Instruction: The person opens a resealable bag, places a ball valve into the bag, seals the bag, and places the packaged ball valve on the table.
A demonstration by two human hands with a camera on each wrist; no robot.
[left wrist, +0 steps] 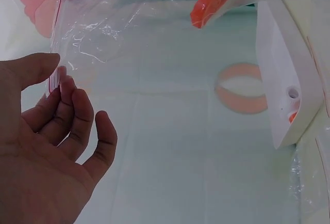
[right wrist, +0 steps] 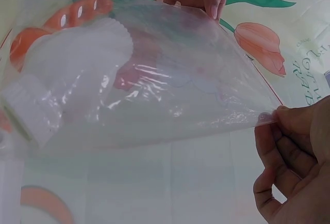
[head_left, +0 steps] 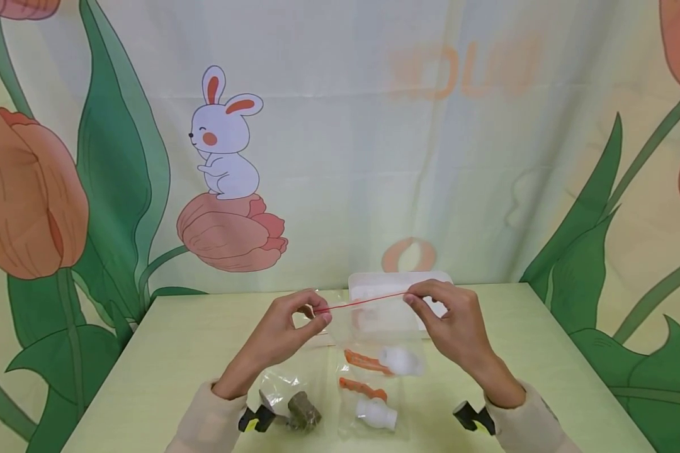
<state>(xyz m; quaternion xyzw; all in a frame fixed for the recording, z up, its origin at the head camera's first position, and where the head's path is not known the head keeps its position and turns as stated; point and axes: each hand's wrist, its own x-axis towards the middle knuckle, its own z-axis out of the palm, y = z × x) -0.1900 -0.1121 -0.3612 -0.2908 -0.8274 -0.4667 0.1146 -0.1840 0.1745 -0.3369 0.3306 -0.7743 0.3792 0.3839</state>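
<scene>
Both hands hold up a clear zip-lock bag [right wrist: 170,95] by its top edge, which carries a red strip [head_left: 368,301]. My left hand [head_left: 291,321] pinches the left end between thumb and fingers. At the other end, my right hand [head_left: 456,318] pinches the corner with thumb and forefinger. The strip is stretched nearly straight between them. Low in the bag are a white plastic part [right wrist: 82,64] and an orange ridged piece [right wrist: 85,10]. In the left wrist view the orange piece [left wrist: 214,2] shows through the film.
Behind the bag stands a white tray [head_left: 444,277] with small parts inside. Nearer lies another clear bag with an orange piece [head_left: 362,389] and a white part [head_left: 376,414]. A brownish-green lump [head_left: 304,410] sits in a clear bag to its left. A printed curtain [head_left: 340,157] hangs behind the table.
</scene>
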